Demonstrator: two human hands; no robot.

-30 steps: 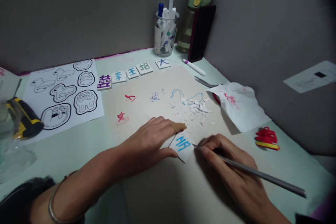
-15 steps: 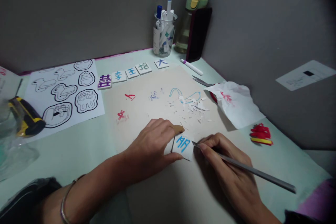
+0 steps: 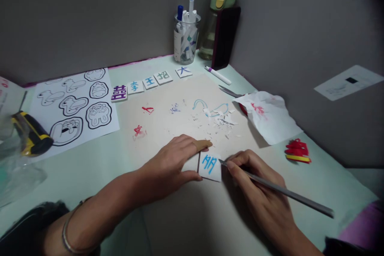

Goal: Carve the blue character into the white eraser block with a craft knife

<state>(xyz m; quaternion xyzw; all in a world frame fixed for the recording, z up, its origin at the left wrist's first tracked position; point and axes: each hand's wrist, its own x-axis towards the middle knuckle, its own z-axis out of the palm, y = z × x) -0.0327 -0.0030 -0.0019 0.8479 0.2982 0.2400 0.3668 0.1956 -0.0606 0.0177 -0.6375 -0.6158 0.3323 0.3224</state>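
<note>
My left hand (image 3: 172, 162) presses down on a small white tile with a blue character (image 3: 210, 165), fingers pinching its left side on a beige cutting board (image 3: 180, 208). A plaster wraps one fingertip. My right hand (image 3: 258, 186) grips a long thin metal craft knife (image 3: 285, 194) like a pen, its tip touching the tile's right edge. White shavings (image 3: 220, 120) lie on the board just beyond the tile.
A row of finished character tiles (image 3: 144, 84), a sheet of outline drawings (image 3: 72, 106), a yellow-black tool (image 3: 30, 136), a cup of markers (image 3: 186, 36), a green bottle (image 3: 217, 20), a loose marker (image 3: 217, 75), crumpled paper (image 3: 267, 116) and a red cut-out (image 3: 297, 150) ring the board.
The tile has turned from tilted to nearly square under my left hand. My right hand and the knife tip stayed at its right edge.
</note>
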